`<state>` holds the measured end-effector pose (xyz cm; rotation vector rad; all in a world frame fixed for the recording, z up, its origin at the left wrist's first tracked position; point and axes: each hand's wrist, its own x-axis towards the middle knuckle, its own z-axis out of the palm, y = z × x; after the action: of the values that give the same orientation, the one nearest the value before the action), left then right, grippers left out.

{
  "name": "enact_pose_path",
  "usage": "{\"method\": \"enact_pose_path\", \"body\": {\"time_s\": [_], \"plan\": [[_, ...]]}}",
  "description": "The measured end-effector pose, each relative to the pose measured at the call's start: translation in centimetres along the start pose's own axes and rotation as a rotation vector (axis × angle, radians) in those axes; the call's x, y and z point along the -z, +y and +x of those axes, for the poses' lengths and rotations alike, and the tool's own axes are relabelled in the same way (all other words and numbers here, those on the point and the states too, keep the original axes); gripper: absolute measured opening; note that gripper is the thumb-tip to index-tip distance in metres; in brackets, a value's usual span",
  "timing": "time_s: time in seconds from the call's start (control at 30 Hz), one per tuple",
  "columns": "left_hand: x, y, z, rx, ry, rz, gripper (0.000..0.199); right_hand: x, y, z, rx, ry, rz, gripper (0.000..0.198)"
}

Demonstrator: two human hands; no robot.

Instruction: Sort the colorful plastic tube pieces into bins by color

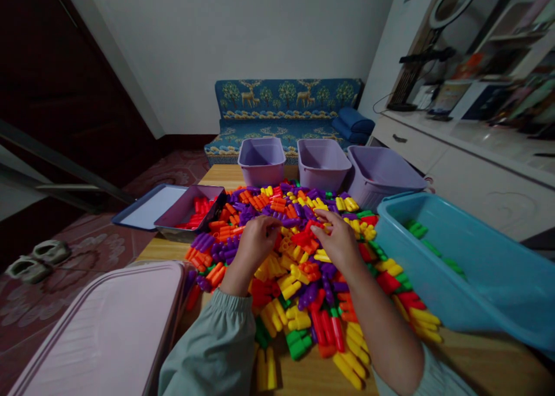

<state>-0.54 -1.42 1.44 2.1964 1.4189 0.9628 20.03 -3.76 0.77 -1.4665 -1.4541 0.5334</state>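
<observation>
A large heap of plastic building pieces in red, orange, yellow, green and purple covers the middle of the wooden table. Over its centre, my left hand has its fingers curled inward; a purple piece lies right by the fingertips, but what they hold is hidden. Facing it, my right hand has thumb and fingers bent around a red building piece. Both hands are just above the heap, with a small gap between them.
Three purple bins line the far edge. On the right, a blue tub contains some green pieces. A tin with red pieces stands left, beside its lid. A pale pink lid is at the near left.
</observation>
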Motion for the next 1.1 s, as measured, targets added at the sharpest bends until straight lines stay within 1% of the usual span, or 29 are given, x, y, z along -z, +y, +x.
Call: {"method": "enact_pose_path", "body": {"time_s": [0.13, 0.2, 0.27, 0.3, 0.37, 0.43, 0.47, 0.53, 0.6, 0.67, 0.73, 0.8, 0.87, 0.9, 0.97, 1.0, 1.03, 1.1], "plan": [[-0.3, 0.6, -0.2, -0.078, -0.083, -0.041, 0.02, 0.4, -2.1, -0.9, 0.07, -0.172, -0.279, 0.036], [-0.3, 0.8, -0.2, -0.084, -0.096, -0.04, 0.022, 0.3, -2.7, -1.2, 0.117, -0.23, -0.368, 0.042], [0.0, 0.9, -0.2, -0.066, -0.099, -0.029, 0.023, 0.3, -3.0, -1.4, 0.129, -0.245, -0.399, 0.048], [0.1, 0.9, -0.2, -0.047, -0.097, -0.026, 0.024, 0.5, -3.1, -1.4, 0.12, -0.242, -0.407, 0.047], [0.5, 0.9, -0.2, -0.005, -0.1, -0.024, 0.024, 1.1, -3.5, -1.3, 0.073, -0.239, -0.46, 0.035], [0.7, 0.8, -0.2, 0.024, -0.132, -0.019, 0.023, 1.9, -4.0, -1.3, 0.013, -0.266, -0.575, 0.019], [0.7, 0.8, -0.2, 0.028, -0.162, -0.018, 0.023, 2.2, -4.3, -1.3, -0.011, -0.289, -0.638, 0.015], [0.6, 0.5, -0.3, 0.019, -0.226, -0.026, 0.022, 2.6, -4.6, -1.4, -0.042, -0.343, -0.741, 0.017], [0.4, 0.2, -0.4, 0.013, -0.264, -0.049, 0.023, 2.3, -4.6, -1.5, -0.043, -0.378, -0.799, 0.023], [0.3, 0.1, -0.5, 0.014, -0.258, -0.06, 0.024, 1.7, -4.6, -1.7, -0.026, -0.39, -0.821, 0.027], [0.5, 0.2, -0.4, 0.014, -0.214, -0.045, 0.026, 1.0, -4.6, -1.9, 0.009, -0.384, -0.814, 0.028], [1.0, 0.7, -0.4, 0.012, -0.154, -0.006, 0.026, 0.6, -4.6, -2.0, 0.029, -0.377, -0.799, 0.024], [1.7, 1.6, -0.4, 0.006, -0.152, 0.025, 0.018, 0.5, -4.6, -2.0, 0.021, -0.359, -0.784, 0.019], [2.0, 2.2, -0.5, -0.001, -0.18, 0.028, 0.014, 0.6, -4.5, -1.8, 0.008, -0.346, -0.772, 0.02], [2.4, 3.5, -0.9, -0.035, -0.299, 0.004, 0.012, 1.0, -4.2, -1.5, -0.033, -0.319, -0.728, 0.021], [2.4, 4.3, -1.1, -0.063, -0.367, -0.01, 0.014, 1.2, -4.0, -1.3, -0.058, -0.302, -0.699, 0.021], [2.2, 4.9, -1.4, -0.095, -0.44, -0.013, 0.02, 1.4, -3.8, -1.0, -0.081, -0.285, -0.668, 0.021], [1.5, 5.9, -1.9, -0.155, -0.541, 0.022, 0.035, 1.9, -3.4, -0.7, -0.117, -0.251, -0.608, 0.019]]}}
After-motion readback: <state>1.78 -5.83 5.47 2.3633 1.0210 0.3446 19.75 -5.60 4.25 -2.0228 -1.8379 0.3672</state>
